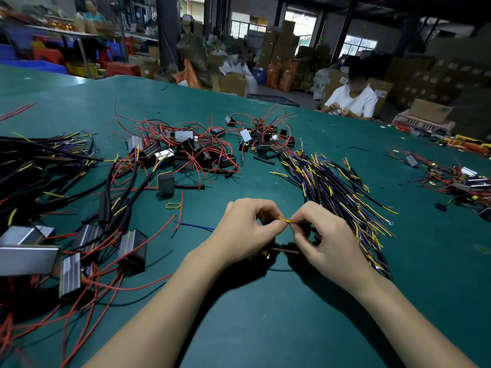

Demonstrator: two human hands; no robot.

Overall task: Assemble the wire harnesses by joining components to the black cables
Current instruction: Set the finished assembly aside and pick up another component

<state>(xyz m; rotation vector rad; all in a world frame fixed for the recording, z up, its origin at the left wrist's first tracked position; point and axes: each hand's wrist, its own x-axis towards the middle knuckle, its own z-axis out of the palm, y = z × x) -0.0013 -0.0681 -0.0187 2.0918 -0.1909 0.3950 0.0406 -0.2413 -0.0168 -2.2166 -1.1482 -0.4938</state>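
I am looking into a factory workshop that doubles as a warehouse. A broad worktable covered in green matting (265, 314) fills my view, strewn with heaps of small black box-shaped components trailing thin red wires (186, 147) and a bundle of black sheathed cables with yellow and purple cores (334, 189). At the far edge another worker in a white shirt (352, 100) sits doing handwork. Behind stand tall stacks of brown cardboard cartons (281, 46), blue and red plastic crates (50, 53), dark steel pillars (166, 30) and barred windows (248, 25).
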